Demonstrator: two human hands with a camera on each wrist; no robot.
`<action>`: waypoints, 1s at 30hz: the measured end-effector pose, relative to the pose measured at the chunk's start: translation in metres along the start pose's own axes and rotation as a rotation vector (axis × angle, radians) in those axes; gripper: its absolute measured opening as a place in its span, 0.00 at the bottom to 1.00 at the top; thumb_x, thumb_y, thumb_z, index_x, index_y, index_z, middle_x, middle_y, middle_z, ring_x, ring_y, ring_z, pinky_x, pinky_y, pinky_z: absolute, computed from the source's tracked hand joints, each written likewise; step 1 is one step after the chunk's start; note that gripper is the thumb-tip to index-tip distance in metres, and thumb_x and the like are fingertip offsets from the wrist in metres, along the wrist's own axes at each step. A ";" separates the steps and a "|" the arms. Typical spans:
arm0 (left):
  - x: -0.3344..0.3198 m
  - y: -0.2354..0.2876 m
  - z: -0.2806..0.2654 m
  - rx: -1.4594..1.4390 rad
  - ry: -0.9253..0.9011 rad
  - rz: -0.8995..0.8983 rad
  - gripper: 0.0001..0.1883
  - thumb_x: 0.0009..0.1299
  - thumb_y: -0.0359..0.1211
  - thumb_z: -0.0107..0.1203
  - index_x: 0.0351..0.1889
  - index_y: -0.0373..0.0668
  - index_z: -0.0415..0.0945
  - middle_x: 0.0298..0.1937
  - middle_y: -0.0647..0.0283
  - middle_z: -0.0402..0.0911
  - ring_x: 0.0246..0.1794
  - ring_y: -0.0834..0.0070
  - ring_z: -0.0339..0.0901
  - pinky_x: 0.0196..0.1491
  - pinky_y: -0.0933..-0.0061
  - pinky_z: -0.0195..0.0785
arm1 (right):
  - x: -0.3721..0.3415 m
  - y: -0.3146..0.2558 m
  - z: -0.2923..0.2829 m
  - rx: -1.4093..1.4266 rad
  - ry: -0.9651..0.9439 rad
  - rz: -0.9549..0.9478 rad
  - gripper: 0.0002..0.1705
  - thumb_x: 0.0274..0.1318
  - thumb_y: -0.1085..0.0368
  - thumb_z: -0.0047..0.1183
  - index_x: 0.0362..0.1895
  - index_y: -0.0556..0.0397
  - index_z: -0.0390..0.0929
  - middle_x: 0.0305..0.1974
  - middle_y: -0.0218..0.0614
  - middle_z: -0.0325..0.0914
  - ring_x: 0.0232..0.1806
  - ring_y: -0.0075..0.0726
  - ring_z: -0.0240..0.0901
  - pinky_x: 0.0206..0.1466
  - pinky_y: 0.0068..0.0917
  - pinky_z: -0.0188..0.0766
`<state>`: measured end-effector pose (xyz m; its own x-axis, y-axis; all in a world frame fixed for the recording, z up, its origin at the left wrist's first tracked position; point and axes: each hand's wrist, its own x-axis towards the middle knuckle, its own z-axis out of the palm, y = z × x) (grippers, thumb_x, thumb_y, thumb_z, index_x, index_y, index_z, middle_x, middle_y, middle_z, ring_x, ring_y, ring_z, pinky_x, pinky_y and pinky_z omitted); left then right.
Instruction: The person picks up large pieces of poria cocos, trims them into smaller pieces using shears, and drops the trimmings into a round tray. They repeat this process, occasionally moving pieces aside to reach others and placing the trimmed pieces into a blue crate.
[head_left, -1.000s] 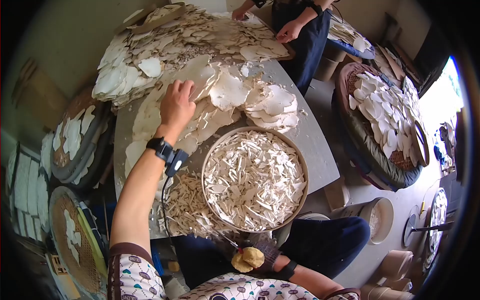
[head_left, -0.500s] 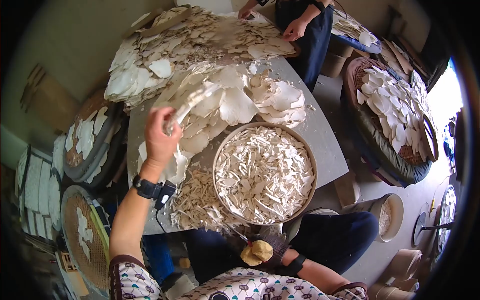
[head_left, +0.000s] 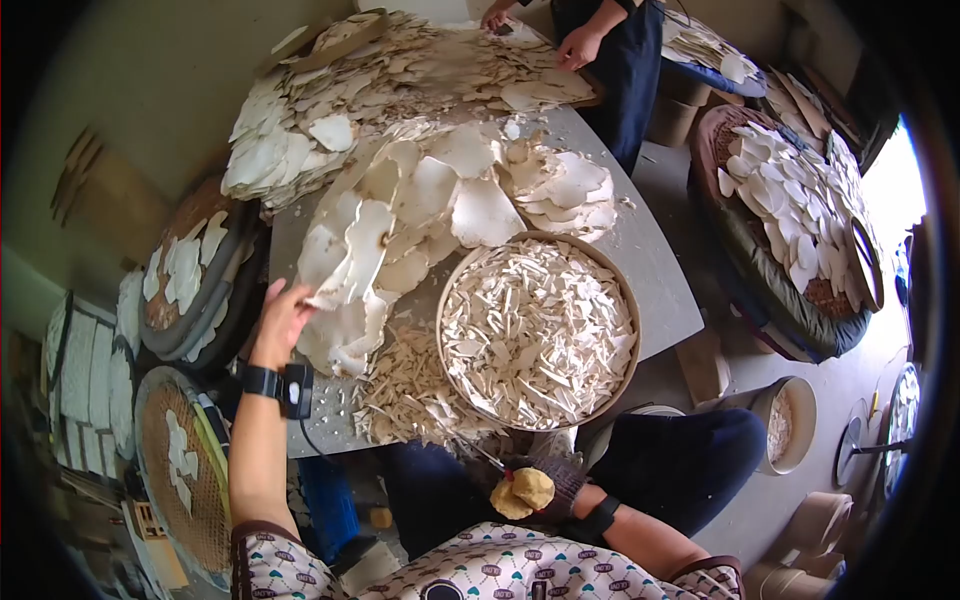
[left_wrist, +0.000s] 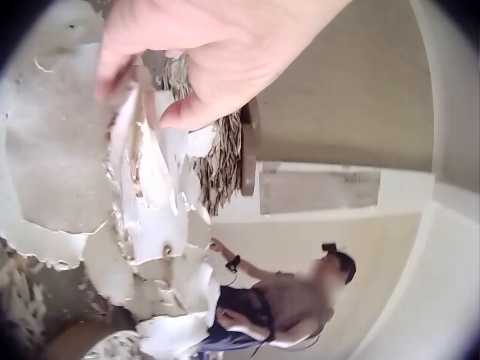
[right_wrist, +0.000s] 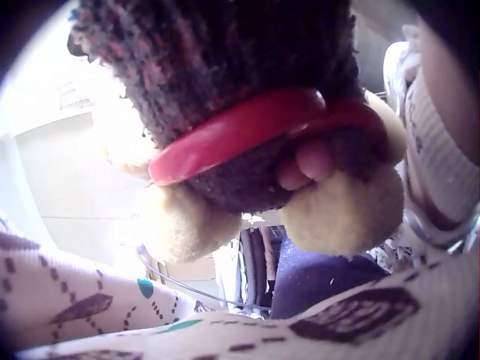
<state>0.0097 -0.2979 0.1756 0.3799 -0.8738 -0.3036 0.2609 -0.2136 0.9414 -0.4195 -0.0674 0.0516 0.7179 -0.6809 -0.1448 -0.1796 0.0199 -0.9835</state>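
Since half a second ago, the left hand (head_left: 282, 325) has swung from about ten o'clock to nine o'clock of the round tub (head_left: 636, 340), and its slab (head_left: 332, 258), then nearly edge-on, now shows a broad face. Taking that tub as the dial's centre, the grey counter (head_left: 665, 300) spreads all round it. A layered stack (head_left: 430, 75) of flat pieces lies far off at eleven to twelve o'clock. Nearer, from ten to twelve, is a heap (head_left: 410, 205) of overlapping pale slabs. Pale strips (head_left: 540, 330) fill the tub; a loose pile (head_left: 405, 385) of similar ones sits just beside it at eight o'clock. The slab is between nine and ten, its near corner grasped by the left fingers. At six o'clock, the gloved right hand (head_left: 567, 478) has its fingers clenched on a red-handled tool (right_wrist: 236, 133) with yellow padding (head_left: 525, 490)
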 end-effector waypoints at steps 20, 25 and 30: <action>0.027 -0.034 0.399 1.508 -0.561 0.783 0.43 0.50 0.50 0.63 0.64 0.49 0.59 0.59 0.41 0.63 0.59 0.49 0.63 0.59 0.59 0.59 | 0.008 -0.016 -0.002 -0.351 0.052 0.047 0.17 0.49 0.52 0.53 0.41 0.44 0.76 0.32 0.38 0.78 0.32 0.43 0.75 0.35 0.33 0.71; 0.038 -0.026 0.396 1.578 -0.683 0.735 0.30 0.53 0.37 0.55 0.57 0.47 0.66 0.52 0.40 0.68 0.55 0.46 0.66 0.56 0.58 0.62 | 0.012 0.013 0.017 -0.100 0.140 0.005 0.13 0.54 0.54 0.48 0.40 0.44 0.76 0.32 0.36 0.78 0.33 0.40 0.75 0.36 0.30 0.71; 0.023 -0.041 0.390 1.705 -0.409 1.018 0.21 0.57 0.32 0.48 0.52 0.47 0.70 0.46 0.47 0.73 0.43 0.51 0.75 0.45 0.57 0.70 | 0.015 0.024 0.027 -0.026 0.121 0.057 0.13 0.54 0.54 0.48 0.41 0.44 0.76 0.33 0.37 0.78 0.34 0.40 0.75 0.38 0.29 0.71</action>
<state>-0.3387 -0.4796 0.1873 -0.4275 -0.8939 0.1348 -0.9040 0.4233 -0.0594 -0.3950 -0.0577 0.0225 0.6198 -0.7627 -0.1848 -0.2364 0.0431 -0.9707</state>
